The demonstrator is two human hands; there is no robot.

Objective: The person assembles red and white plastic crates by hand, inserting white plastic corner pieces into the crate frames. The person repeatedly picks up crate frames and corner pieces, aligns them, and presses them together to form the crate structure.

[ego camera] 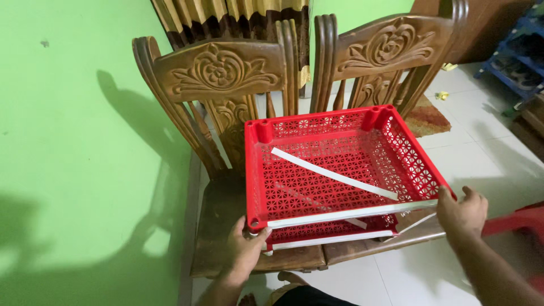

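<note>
Left hand gripped near-left corner of red perforated plastic tray | right hand closed on near-right corner | tray rested across two seats, loose white plastic strips lying inside | carved brown wooden chairs beyond | green wall behind.

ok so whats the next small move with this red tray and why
Probably lower the red tray flat onto the chair seats. The left hand grips its near-left corner and the right hand its near-right corner, it seems tilted, and a loose white strip lies diagonally inside and could slide.
</note>
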